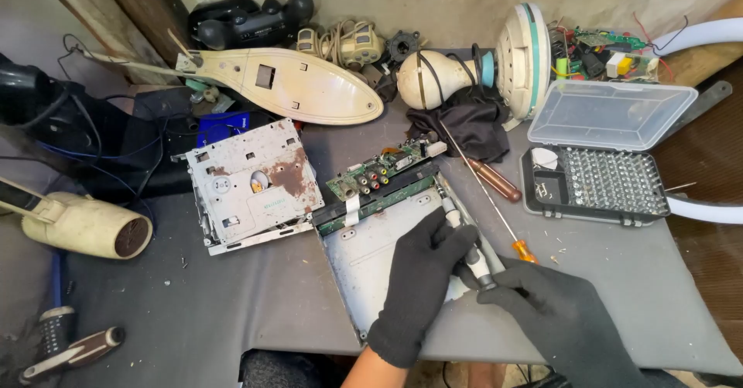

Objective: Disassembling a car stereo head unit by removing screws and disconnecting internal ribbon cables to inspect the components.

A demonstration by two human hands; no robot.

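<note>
Both my hands wear black gloves. My left hand (pixel 422 276) lies flat on a grey metal chassis tray (pixel 371 260), its fingers resting on the shaft of a small silver precision screwdriver (pixel 455 221). My right hand (pixel 553 310) grips the rear end of that screwdriver. The tip points up-left to the tray's right rim, close to a green circuit board (pixel 379 173) with coloured sockets along the tray's far edge.
A rusty metal drive cover (pixel 251 183) lies left of the tray. Two long screwdrivers (pixel 495 194) and an open bit case (pixel 596 183) sit to the right. Fan parts (pixel 495 66), a cream hair dryer (pixel 85 225) and cables crowd the back and left.
</note>
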